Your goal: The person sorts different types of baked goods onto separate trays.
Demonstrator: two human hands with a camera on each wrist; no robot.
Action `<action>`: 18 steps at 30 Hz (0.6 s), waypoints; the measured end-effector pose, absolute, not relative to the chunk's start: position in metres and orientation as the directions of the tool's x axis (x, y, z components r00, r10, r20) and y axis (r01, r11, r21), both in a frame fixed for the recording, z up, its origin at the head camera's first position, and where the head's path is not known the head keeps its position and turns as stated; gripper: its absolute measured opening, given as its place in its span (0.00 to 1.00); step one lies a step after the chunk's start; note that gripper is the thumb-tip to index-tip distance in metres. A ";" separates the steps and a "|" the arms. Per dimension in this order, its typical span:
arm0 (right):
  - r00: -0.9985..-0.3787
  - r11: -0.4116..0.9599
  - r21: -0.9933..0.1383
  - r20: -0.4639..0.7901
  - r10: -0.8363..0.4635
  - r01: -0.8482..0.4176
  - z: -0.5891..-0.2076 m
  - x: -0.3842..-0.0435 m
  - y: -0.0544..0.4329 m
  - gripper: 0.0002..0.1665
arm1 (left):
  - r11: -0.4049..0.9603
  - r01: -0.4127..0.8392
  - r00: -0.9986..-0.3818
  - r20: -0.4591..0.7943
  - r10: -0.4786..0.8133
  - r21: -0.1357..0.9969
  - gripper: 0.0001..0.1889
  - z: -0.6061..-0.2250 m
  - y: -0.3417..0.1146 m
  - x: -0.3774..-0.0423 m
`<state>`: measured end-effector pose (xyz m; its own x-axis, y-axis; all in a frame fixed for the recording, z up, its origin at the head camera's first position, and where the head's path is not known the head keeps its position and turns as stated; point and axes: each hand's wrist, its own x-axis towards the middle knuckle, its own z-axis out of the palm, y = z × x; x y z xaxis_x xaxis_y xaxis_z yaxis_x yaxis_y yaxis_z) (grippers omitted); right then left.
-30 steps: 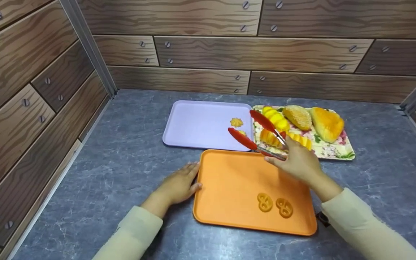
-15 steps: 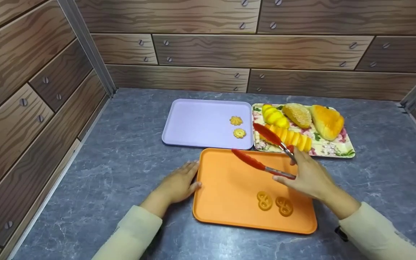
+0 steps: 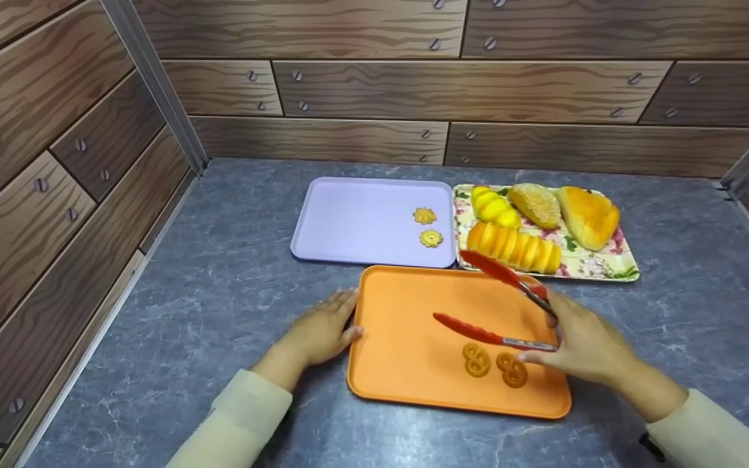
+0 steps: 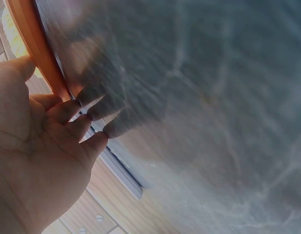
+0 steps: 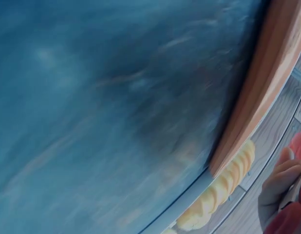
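1. Counter [image 3: 231, 273]: grey marble-look top, boxed in by wood-print walls; three trays sat grouped mid-counter.
2. Orange tray [image 3: 407, 338]: nearest the person, two pretzel-shaped cookies [image 3: 495, 365] lying side by side near its front right.
3. Lilac tray [image 3: 355, 221]: behind the orange one, w/ two small flower-shaped cookies [image 3: 428, 227] near its right edge.
4. Floral tray [image 3: 599, 266]: just right of the lilac one, loaded w/ bread pieces [image 3: 537, 221].
5. Left hand [image 3: 322, 328]: flat on the counter, fingers straight, touching the orange tray's left rim, prob. to steady it; gripping nothing.
6. Right hand [image 3: 586, 344]: fingers curled round the handle end of the red tongs [image 3: 498, 305].
7. Tongs: tips spread wide apart, nothing between them; lower tip hung just above the pretzel cookies, upper tip near the tray's back rim. Looked lined up for a pick, not yet closing.
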<state>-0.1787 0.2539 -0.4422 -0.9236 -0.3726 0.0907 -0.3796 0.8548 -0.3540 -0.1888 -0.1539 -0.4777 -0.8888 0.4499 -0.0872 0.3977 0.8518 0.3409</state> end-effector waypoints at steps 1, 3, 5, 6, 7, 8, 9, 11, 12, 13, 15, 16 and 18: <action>-0.915 0.851 -0.341 0.092 -0.393 -0.400 -0.442 -0.177 0.257 0.56 | 0.852 0.396 -0.889 -0.088 0.449 0.341 0.35 -0.478 -0.154 -0.189; -0.901 0.848 -0.309 0.095 -0.424 -0.431 -0.442 -0.174 0.264 0.61 | 0.856 0.393 -0.890 -0.094 0.446 0.335 0.35 -0.478 -0.154 -0.188; -0.884 0.838 -0.284 0.103 -0.456 -0.465 -0.441 -0.172 0.269 0.64 | 0.857 0.392 -0.891 -0.095 0.444 0.335 0.35 -0.477 -0.155 -0.188; -0.875 0.833 -0.271 0.105 -0.473 -0.483 -0.441 -0.172 0.272 0.64 | 0.858 0.391 -0.891 -0.096 0.443 0.333 0.35 -0.477 -0.155 -0.188; -0.869 0.830 -0.261 0.106 -0.484 -0.494 -0.440 -0.171 0.273 0.63 | 0.859 0.389 -0.892 -0.096 0.441 0.333 0.35 -0.477 -0.155 -0.189; -0.860 0.823 -0.253 0.108 -0.499 -0.509 -0.439 -0.170 0.275 0.62 | 0.858 0.391 -0.892 -0.094 0.442 0.333 0.35 -0.477 -0.155 -0.189; -0.851 0.816 -0.245 0.110 -0.514 -0.524 -0.439 -0.170 0.277 0.61 | 0.857 0.392 -0.892 -0.092 0.443 0.334 0.35 -0.477 -0.155 -0.189; -0.832 0.803 -0.224 0.103 -0.545 -0.553 -0.438 -0.169 0.279 0.61 | 0.855 0.395 -0.891 -0.089 0.446 0.337 0.35 -0.477 -0.155 -0.189; -0.824 0.797 -0.213 0.097 -0.558 -0.564 -0.438 -0.169 0.281 0.61 | 0.853 0.398 -0.889 -0.087 0.449 0.338 0.35 -0.478 -0.155 -0.189; -0.817 0.794 -0.198 0.094 -0.569 -0.575 -0.438 -0.168 0.282 0.61 | 0.851 0.401 -0.888 -0.084 0.452 0.339 0.35 -0.478 -0.155 -0.189; -0.799 0.781 -0.175 0.094 -0.593 -0.600 -0.438 -0.168 0.284 0.61 | 0.850 0.403 -0.887 -0.081 0.454 0.340 0.35 -0.478 -0.154 -0.189; -0.791 0.774 -0.163 0.094 -0.605 -0.612 -0.438 -0.167 0.285 0.61 | 0.851 0.401 -0.888 -0.083 0.452 0.340 0.35 -0.478 -0.154 -0.189; -0.777 0.763 -0.147 0.095 -0.623 -0.630 -0.437 -0.167 0.288 0.59 | 0.852 0.398 -0.889 -0.086 0.449 0.341 0.34 -0.478 -0.154 -0.189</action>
